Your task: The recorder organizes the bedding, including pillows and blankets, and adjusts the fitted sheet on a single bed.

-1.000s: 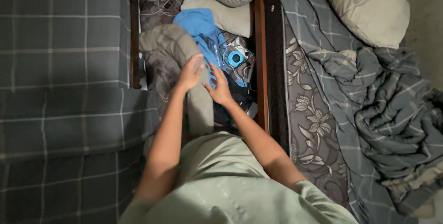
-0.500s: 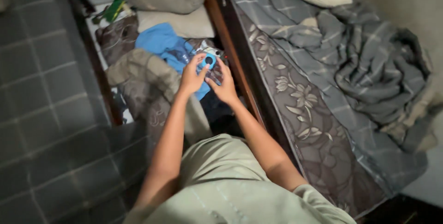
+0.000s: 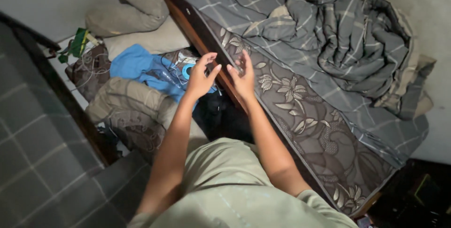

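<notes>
Both hands raised over a cluttered low storage bay with a dark wooden wall [image 3: 80,115], next to a bed.

Left hand [image 3: 199,80]: fingers spread and slightly curled, gripping nothing, just above and beside a small round blue device with a dark centre [image 3: 187,71]. Right hand [image 3: 243,76]: fingers upright over the reddish-brown wooden bed rail [image 3: 197,35], blurred; cannot tell whether anything is pinched there.

The device itself: down in the bay, on a bright blue cloth [image 3: 136,63], among thin white cables [image 3: 176,66], apart from both hands.

Handling advice, as a judgement: take the device by its rim, hold the loose cables with the other hand, lift slowly to avoid snagging the cloth.

In the bay besides: two beige pillows [image 3: 136,7] at the far end, a rolled taupe garment [image 3: 127,101] near the body, dark patterned fabric [image 3: 89,68], something green [image 3: 77,44] at the edge.

On the bed: a floral brown mattress side [image 3: 300,110] and a crumpled grey checked blanket [image 3: 357,35].
</notes>
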